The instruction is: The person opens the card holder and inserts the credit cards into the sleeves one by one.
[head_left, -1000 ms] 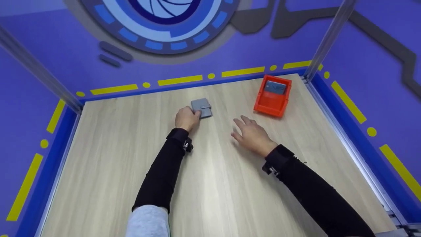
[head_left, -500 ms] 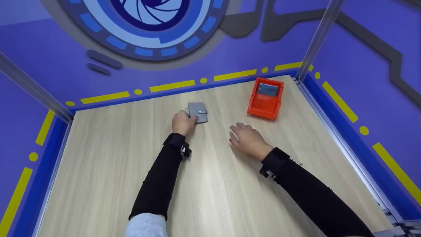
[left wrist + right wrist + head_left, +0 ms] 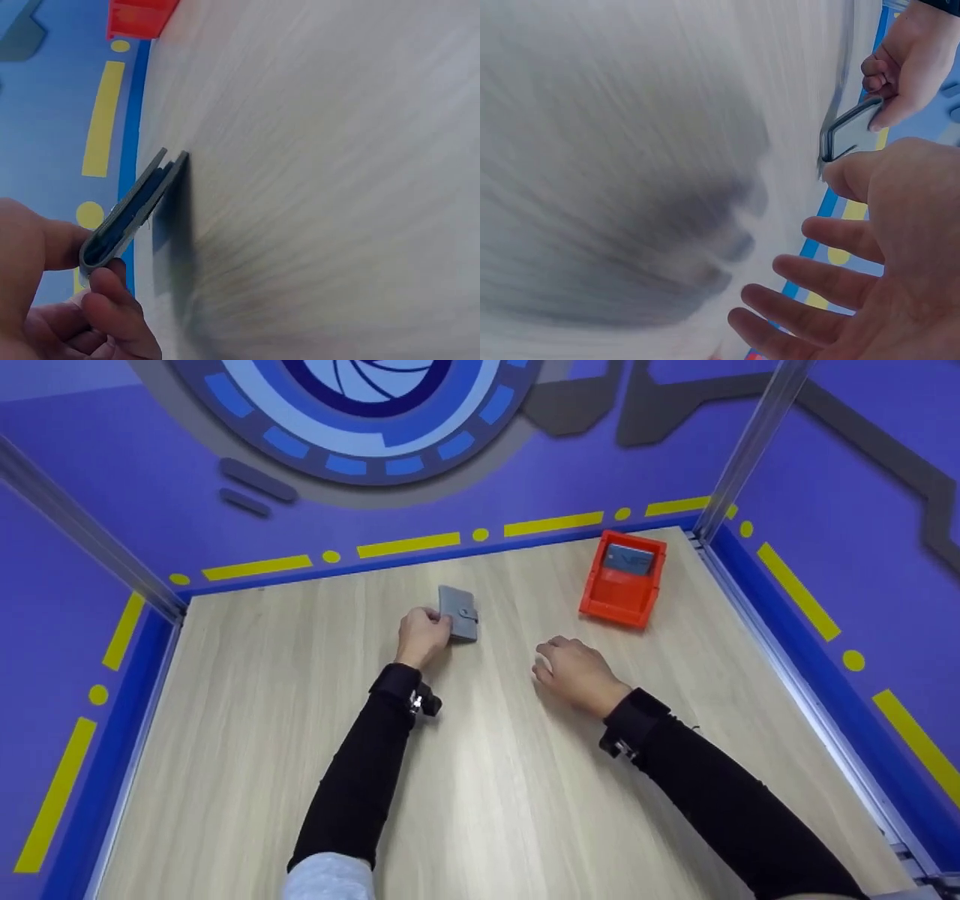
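A small grey wallet (image 3: 459, 615) with a snap strap is held by its left edge in my left hand (image 3: 421, 637), tilted up over the wooden table. In the left wrist view the thumb and curled fingers of the left hand (image 3: 45, 289) pinch the folded spine of the wallet (image 3: 124, 214), whose two covers part slightly at the far side. To its right, my right hand (image 3: 579, 673) hovers over the table holding nothing. The right wrist view shows the right hand (image 3: 907, 262) with its fingers extended and apart, the thumb overlapping the wallet's (image 3: 855, 129) lower corner.
A red open bin (image 3: 619, 591) stands at the back right of the table, with a dark grey-blue card-like piece (image 3: 628, 559) in its far end. Purple panels with yellow dashes (image 3: 409, 546) enclose the table (image 3: 480, 780) at the back and sides.
The wallet, earlier flat on the table under my left fingers, is now tilted up in the left hand's pinch. My right hand's fingers have drawn slightly closer together.
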The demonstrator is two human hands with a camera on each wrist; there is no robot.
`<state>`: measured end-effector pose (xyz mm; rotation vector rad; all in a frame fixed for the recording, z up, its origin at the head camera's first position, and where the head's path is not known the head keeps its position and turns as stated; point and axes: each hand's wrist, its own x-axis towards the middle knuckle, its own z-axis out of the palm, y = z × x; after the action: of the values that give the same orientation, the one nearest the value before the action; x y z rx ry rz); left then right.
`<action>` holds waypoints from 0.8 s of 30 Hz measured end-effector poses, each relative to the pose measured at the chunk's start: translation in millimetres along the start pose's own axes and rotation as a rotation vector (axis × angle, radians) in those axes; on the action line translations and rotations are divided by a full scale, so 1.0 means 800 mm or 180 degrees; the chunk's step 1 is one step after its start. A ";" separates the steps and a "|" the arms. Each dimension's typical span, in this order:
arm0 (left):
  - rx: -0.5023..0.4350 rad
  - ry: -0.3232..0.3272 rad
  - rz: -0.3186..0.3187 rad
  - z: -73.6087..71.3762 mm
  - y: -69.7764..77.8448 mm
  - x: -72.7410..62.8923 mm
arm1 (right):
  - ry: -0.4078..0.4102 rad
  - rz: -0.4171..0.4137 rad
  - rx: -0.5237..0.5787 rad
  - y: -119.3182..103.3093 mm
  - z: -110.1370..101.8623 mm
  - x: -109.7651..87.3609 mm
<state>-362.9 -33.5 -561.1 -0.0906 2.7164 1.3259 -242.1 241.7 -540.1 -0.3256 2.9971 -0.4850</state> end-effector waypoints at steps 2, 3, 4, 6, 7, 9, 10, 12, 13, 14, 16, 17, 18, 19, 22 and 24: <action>-0.0081 0.0016 0.0079 -0.001 0.004 -0.007 | 0.0049 -0.0033 -0.0008 -0.002 -0.004 0.002; -0.0119 0.0028 0.0120 -0.002 0.005 -0.010 | 0.0085 -0.0056 -0.0004 -0.004 -0.005 0.003; -0.0155 0.0047 0.0155 -0.004 0.007 -0.014 | 0.0124 -0.0087 0.0009 -0.006 -0.007 0.005; -0.0222 0.0082 0.0220 -0.008 0.011 -0.023 | 0.0206 -0.0147 0.0044 -0.012 -0.010 0.008; -0.0260 0.0094 0.0260 -0.010 0.014 -0.027 | 0.0247 -0.0176 0.0061 -0.015 -0.012 0.009; -0.0332 0.0107 0.0354 -0.013 0.018 -0.036 | 0.0334 -0.0233 0.0107 -0.021 -0.016 0.011; -0.0359 0.0117 0.0418 -0.015 0.020 -0.040 | 0.0381 -0.0257 0.0131 -0.024 -0.018 0.013; -0.0403 0.0124 0.0553 -0.019 0.023 -0.050 | 0.0498 -0.0296 0.0153 -0.031 -0.022 0.015; -0.0425 0.0121 0.0618 -0.021 0.024 -0.055 | 0.0558 -0.0311 0.0165 -0.034 -0.024 0.016; -0.0436 0.0126 0.0669 -0.023 0.025 -0.061 | 0.0609 -0.0327 0.0177 -0.038 -0.026 0.017; -0.0448 0.0149 0.0735 -0.027 0.025 -0.073 | 0.0680 -0.0377 0.0185 -0.046 -0.030 0.020; -0.0467 0.0160 0.0744 -0.028 0.024 -0.080 | 0.0705 -0.0413 0.0190 -0.051 -0.031 0.021; -0.0489 0.0173 0.0744 -0.030 0.024 -0.087 | 0.0713 -0.0448 0.0206 -0.057 -0.033 0.023; -0.0508 0.0186 0.0740 -0.031 0.023 -0.094 | 0.0714 -0.0485 0.0227 -0.062 -0.034 0.024; -0.0580 0.0227 0.0741 -0.031 0.022 -0.113 | 0.0674 -0.0565 0.0331 -0.079 -0.037 0.028; -0.0608 0.0233 0.0771 -0.030 0.023 -0.123 | 0.0632 -0.0583 0.0399 -0.088 -0.039 0.029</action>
<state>-269.1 -40.8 -519.5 0.1827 2.7216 1.6772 -255.0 180.2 -489.2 -0.5769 3.1213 -0.7610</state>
